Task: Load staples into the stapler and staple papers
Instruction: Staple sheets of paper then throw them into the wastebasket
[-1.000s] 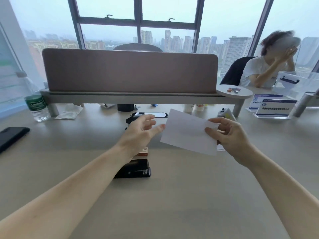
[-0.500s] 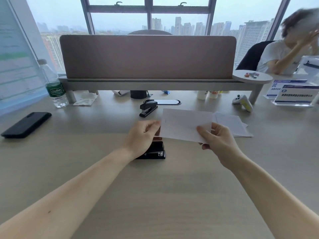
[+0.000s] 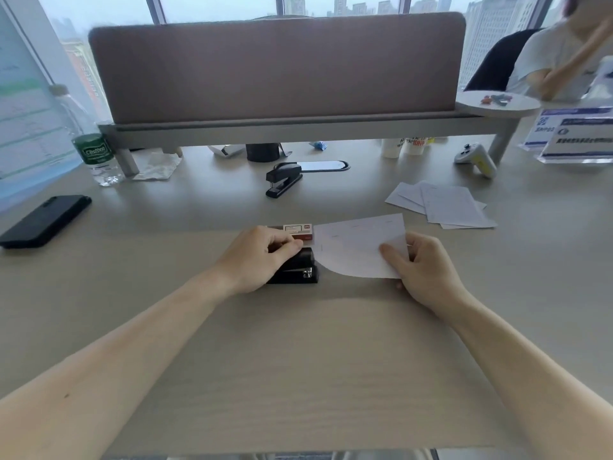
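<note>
The black stapler is pressed flat on the desk under the left hand, fingers curled together over its top. Just right of the stapler, a paper sheet is pinched by the right hand. Directly behind the stapler lies a staple box; farther behind, 1 more stapler.

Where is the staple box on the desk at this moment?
In the head view the staple box lies near the centre of the desk, just behind the left hand and the near stapler, with the held paper at its right.
</note>
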